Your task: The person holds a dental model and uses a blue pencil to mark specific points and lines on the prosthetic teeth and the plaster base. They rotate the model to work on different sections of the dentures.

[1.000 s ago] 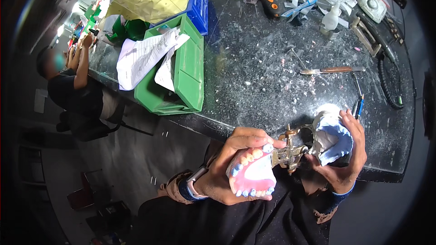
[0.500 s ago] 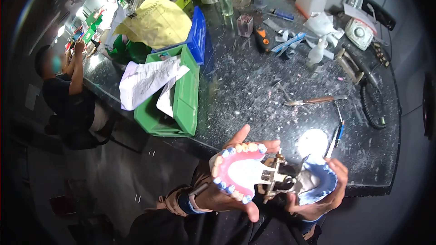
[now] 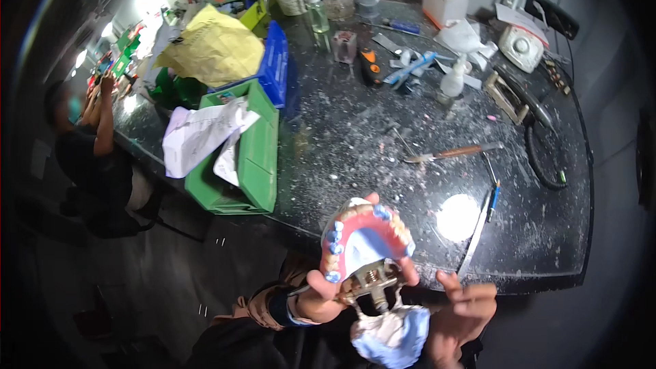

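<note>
The left hand came in from below, thumb pressed by one end of the tooth model, a fingertip showing over the far rim and another at the opposite end; its grip was clasped around that model, held up by the table's near edge. The right hand hung just beside the blue cast, fingers loosely bent, its grip released; whether it brushed the cast could not be told. The model was a horseshoe of smooth pink gum with cream and blue teeth. A brass-coloured metal hinge joined it to the chalky, lumpy cast. Pale specks dusted the black tabletop.
</note>
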{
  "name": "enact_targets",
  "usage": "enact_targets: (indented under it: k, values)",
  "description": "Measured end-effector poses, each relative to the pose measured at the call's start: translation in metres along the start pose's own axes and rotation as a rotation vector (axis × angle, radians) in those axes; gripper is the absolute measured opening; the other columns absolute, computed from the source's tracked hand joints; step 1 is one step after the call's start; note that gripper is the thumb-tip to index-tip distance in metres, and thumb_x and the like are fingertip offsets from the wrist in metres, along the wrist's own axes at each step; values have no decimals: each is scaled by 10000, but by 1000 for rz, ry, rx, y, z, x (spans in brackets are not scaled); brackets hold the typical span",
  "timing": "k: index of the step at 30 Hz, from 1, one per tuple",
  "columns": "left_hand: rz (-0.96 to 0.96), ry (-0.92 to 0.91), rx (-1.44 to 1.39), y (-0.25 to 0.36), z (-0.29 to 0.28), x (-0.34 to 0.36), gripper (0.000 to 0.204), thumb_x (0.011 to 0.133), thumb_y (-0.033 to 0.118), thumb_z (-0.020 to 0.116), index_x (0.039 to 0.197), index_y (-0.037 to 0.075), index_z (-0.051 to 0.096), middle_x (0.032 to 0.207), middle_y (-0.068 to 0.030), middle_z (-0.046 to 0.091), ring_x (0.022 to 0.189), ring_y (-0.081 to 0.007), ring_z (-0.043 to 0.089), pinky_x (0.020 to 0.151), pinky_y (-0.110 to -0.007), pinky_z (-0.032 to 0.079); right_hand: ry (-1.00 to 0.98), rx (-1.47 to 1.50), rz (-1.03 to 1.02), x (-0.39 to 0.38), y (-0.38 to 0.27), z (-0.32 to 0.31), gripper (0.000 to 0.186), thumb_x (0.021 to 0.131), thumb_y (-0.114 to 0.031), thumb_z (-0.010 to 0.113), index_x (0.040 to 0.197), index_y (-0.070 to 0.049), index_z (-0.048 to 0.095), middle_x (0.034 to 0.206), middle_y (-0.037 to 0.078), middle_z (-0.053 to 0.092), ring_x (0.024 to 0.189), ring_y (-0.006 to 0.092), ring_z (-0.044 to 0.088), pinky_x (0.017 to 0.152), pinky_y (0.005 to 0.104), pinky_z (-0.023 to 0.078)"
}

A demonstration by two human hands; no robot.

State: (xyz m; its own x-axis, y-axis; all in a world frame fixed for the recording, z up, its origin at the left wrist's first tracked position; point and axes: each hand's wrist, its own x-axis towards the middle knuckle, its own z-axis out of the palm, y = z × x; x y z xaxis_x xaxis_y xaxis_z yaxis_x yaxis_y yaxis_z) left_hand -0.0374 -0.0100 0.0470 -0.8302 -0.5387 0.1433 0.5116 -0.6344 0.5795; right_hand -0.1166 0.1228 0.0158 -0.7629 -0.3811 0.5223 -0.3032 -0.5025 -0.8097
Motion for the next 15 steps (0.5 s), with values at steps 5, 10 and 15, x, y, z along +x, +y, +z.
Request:
enact_targets:
  k: [5, 10, 15]
  values:
    - [-146, 34, 138, -5, -1, -12, 976, 633, 714, 511, 1361, 145, 197, 856, -198, 541, 701, -336, 578, 614, -414, 500, -270, 77, 443, 49, -5, 4, 651, 759, -459, 580, 1121, 73, 483, 1181, 205, 443, 1174, 306, 406, 930, 349, 365]
    - [-305, 47, 217, -9, -3, -20, 988, 639, 718, 523, 1363, 143, 175, 903, -190, 526, 735, -299, 596, 637, -381, 513, -540, 428, 604, 67, 10, 12, 522, 810, -228, 518, 1206, 95, 413, 1192, 257, 454, 1123, 296, 463, 916, 358, 378]
    - [-286, 74, 251, -7, -1, -21, 1040, 586, 743, 539, 1346, 120, 198, 923, -190, 532, 748, -299, 605, 663, -376, 521, -497, 571, 892, 68, 3, 7, 509, 801, -126, 520, 1218, 127, 375, 1192, 253, 466, 952, 266, 574, 874, 330, 415]
